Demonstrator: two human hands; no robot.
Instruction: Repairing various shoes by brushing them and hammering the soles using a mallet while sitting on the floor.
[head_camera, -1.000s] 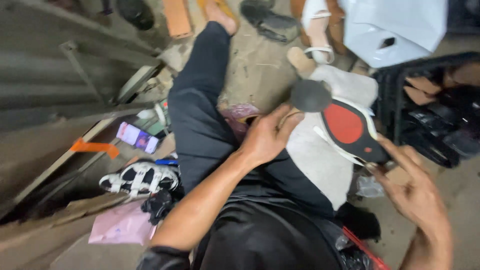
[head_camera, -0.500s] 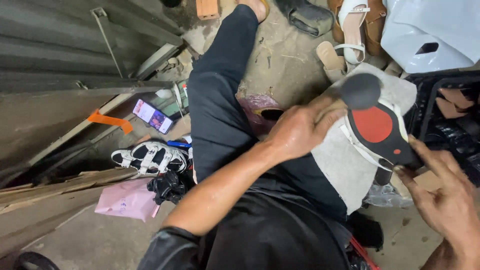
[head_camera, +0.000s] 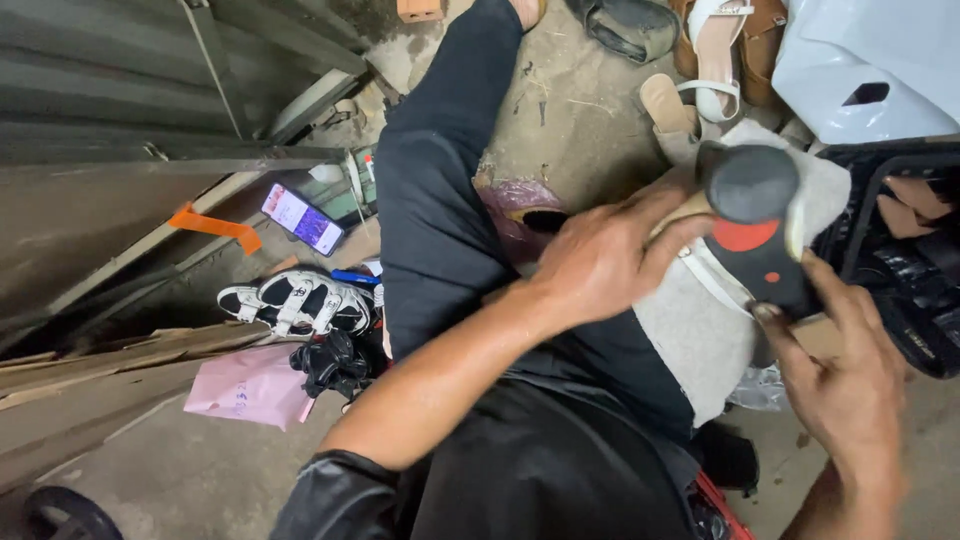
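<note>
1. The shoe sole (head_camera: 760, 265) looks like matt black rubber with a smooth red patch – its round heel (head_camera: 752, 183) is dull grey-black and faintly grainy.
2. The cloth (head_camera: 700, 330) under the shoe is pale grey, felt-like and fuzzy.
3. The trousers (head_camera: 440, 210) are dark woven cloth, matt and softly creased.
4. The floor (head_camera: 590, 100) is rough, dusty concrete.
5. The metal sheet (head_camera: 90, 90) at the left is dull, grey and ribbed.
6. The phone (head_camera: 302, 219) has a glossy, lit glass face.
7. The sandal (head_camera: 298, 302) looks like shiny black-and-white plastic or leather – I cannot tell which.
8. The pink paper (head_camera: 245, 390) is thin and matt.
9. The planks (head_camera: 90, 350) are raw, splintery wood.
</note>
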